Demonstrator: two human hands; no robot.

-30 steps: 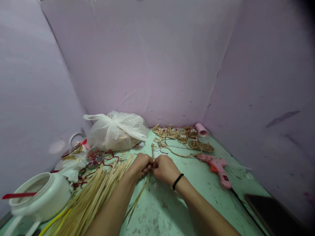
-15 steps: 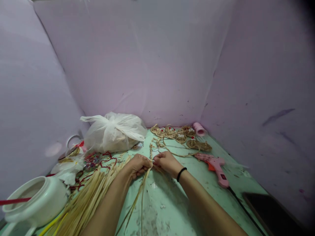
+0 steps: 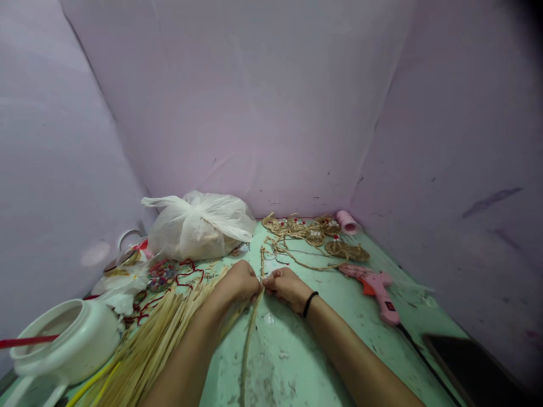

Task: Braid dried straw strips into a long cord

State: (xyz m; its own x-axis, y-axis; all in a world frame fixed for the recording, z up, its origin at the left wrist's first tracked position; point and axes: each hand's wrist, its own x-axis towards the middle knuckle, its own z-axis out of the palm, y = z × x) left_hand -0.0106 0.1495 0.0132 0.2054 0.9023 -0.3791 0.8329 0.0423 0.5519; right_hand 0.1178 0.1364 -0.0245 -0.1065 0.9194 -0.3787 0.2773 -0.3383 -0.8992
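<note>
Both hands meet over the middle of the green table. My left hand (image 3: 245,281) is closed on pale strands of dried plant fibre (image 3: 250,328), whose loose ends trail down toward me. Opposite it, my right hand (image 3: 286,286), with a black band at the wrist, pinches the same strands at the braid's lower end. From between the fingertips a thin braided cord (image 3: 262,261) runs away toward the back of the table. The exact crossing of the strands is hidden by the fingers. Under and beside my left forearm lies a bundle of loose straw strips (image 3: 165,333).
A pink glue gun (image 3: 379,288) lies right, with a dark flat object (image 3: 470,362) nearer. Behind are coiled braided pieces with beads (image 3: 311,230), a pink thread spool (image 3: 348,222) and a tied white plastic bag (image 3: 203,226). At left stand a white pot (image 3: 85,339) and bead bag (image 3: 162,274).
My left hand has turned over, its knuckles now facing up, and its fingers are closer to the right hand. The hanging strands have shifted. The view has moved slightly.
</note>
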